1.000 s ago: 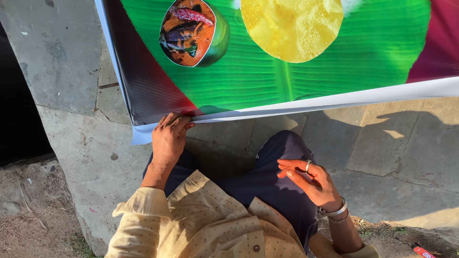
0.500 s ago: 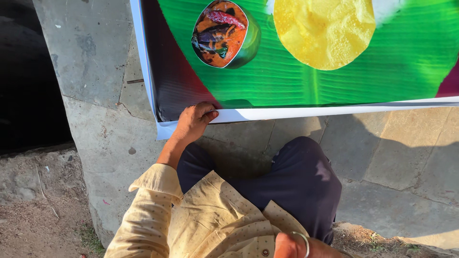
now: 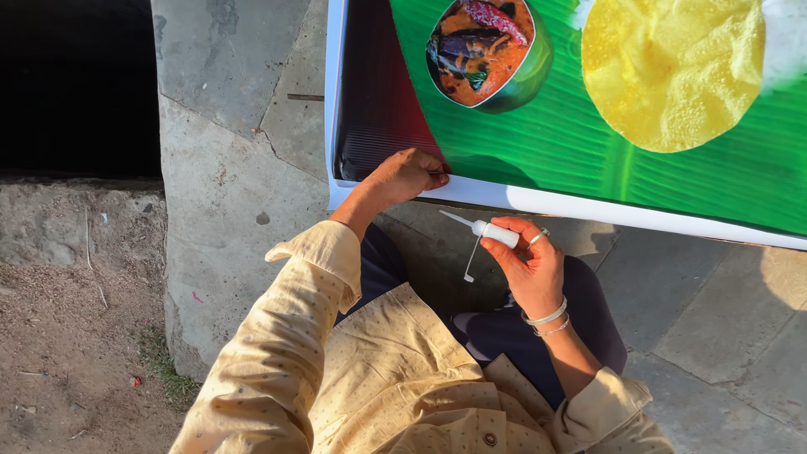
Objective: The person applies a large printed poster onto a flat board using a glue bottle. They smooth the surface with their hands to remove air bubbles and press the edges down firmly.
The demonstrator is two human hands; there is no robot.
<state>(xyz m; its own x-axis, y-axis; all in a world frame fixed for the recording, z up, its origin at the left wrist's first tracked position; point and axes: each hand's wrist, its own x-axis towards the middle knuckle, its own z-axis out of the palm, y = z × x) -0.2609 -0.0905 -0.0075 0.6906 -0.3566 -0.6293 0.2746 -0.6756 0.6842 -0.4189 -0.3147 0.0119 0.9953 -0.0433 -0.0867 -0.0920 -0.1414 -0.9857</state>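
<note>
On the stone paving lies a printed banner (image 3: 588,160), its white lower edge near the person's knees. Left hand (image 3: 406,176) presses flat on the corner, fingers curled down onto the sheet, pinning it. Right hand (image 3: 530,265) pinches a small white tube (image 3: 492,232) between thumb and fingers, thin nozzle pointing left toward the edge, cap dangling on its strap. Judgement: banner looks thin, light, floppy and slick; best held down at the border. Tube is light, squeezable; grip at the body, not the nozzle.
</note>
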